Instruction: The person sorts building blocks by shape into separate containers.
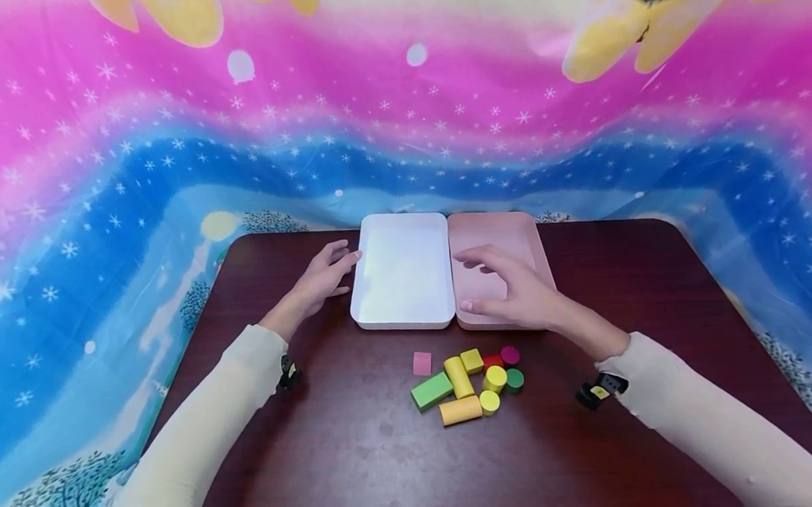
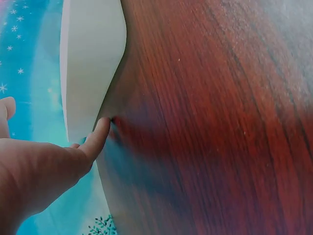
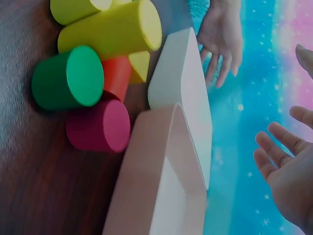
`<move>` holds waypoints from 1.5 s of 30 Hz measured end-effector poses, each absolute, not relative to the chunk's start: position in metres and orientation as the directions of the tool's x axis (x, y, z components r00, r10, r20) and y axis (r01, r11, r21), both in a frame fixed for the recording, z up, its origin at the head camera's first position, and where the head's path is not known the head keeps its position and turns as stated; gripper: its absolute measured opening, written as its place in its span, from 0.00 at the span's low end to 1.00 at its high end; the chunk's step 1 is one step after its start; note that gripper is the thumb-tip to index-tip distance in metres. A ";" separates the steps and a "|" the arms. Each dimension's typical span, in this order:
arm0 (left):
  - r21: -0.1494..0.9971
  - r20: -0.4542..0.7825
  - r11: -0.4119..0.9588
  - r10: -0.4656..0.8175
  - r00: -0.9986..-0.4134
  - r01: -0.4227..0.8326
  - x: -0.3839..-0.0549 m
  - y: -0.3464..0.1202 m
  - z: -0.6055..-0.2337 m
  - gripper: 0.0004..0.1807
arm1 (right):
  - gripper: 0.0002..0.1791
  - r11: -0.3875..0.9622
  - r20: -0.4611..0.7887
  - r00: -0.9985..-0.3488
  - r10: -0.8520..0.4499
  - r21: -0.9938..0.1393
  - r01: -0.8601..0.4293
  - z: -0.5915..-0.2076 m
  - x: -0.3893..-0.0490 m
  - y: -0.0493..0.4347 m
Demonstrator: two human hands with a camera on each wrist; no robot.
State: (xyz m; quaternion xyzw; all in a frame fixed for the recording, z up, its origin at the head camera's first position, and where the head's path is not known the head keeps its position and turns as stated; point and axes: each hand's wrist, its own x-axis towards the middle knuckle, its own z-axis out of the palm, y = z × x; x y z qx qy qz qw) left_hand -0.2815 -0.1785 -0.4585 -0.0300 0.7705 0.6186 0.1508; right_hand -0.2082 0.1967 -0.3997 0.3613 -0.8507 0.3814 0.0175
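My left hand [image 1: 323, 274] is at the left side of a white tray [image 1: 401, 269], its fingers loosely spread and the thumb near the rim. In the left wrist view that hand [image 2: 44, 169] holds nothing, with a fingertip close to the tray's wall [image 2: 93, 58]. Over the pink tray [image 1: 535, 257], my right hand [image 1: 509, 286] hovers with thumb and fingers apart and relaxed. The right wrist view shows this hand [image 3: 291, 171] holding nothing above the pink tray's wall [image 3: 142, 166]. Both trays stand side by side, touching or nearly so.
Nearer than the trays lie several wooden blocks: a pink cube [image 1: 422, 363], a green block [image 1: 431, 391], an orange piece [image 1: 461, 411], a yellow cube [image 1: 471, 361], a magenta cylinder [image 3: 117, 126], a green cylinder [image 3: 84, 76] and yellow cylinders. A printed cloth [image 1: 371, 147] hangs behind the dark table [image 1: 335, 459].
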 end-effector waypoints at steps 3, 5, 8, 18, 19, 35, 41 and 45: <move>0.948 -0.268 0.216 0.143 -0.953 -0.234 -0.282 -0.176 -0.461 0.46 | 0.38 0.415 0.323 -0.718 -0.617 -0.642 -0.645 -0.404 -0.207 0.191; 0.951 -0.264 0.205 0.144 -0.954 -0.233 -0.283 -0.176 -0.463 0.45 | 0.37 0.400 0.326 -0.711 -0.624 -0.647 -0.648 -0.406 -0.207 0.188; 0.955 -0.260 0.187 0.147 -0.954 -0.232 -0.284 -0.175 -0.466 0.44 | 0.36 0.390 0.325 -0.710 -0.625 -0.658 -0.644 -0.409 -0.206 0.184; 0.953 -0.254 0.203 0.129 -0.959 -0.225 -0.285 -0.172 -0.471 0.36 | 0.34 0.373 0.301 -0.696 -0.652 -0.672 -0.640 -0.422 -0.200 0.176; 0.951 -0.255 0.210 0.127 -0.959 -0.225 -0.286 -0.171 -0.471 0.36 | 0.33 0.371 0.303 -0.693 -0.654 -0.670 -0.643 -0.423 -0.200 0.175; 0.941 -0.273 0.250 0.158 -0.949 -0.229 -0.288 -0.167 -0.476 0.33 | 0.32 0.363 0.264 -0.698 -0.666 -0.703 -0.612 -0.432 -0.198 0.170; 0.939 -0.290 0.237 0.160 -0.944 -0.249 -0.288 -0.171 -0.480 0.31 | 0.32 0.364 0.228 -0.703 -0.673 -0.725 -0.584 -0.435 -0.194 0.165; 0.936 -0.307 0.227 0.153 -0.939 -0.269 -0.290 -0.174 -0.483 0.30 | 0.31 0.335 0.242 -0.677 -0.695 -0.724 -0.603 -0.435 -0.194 0.160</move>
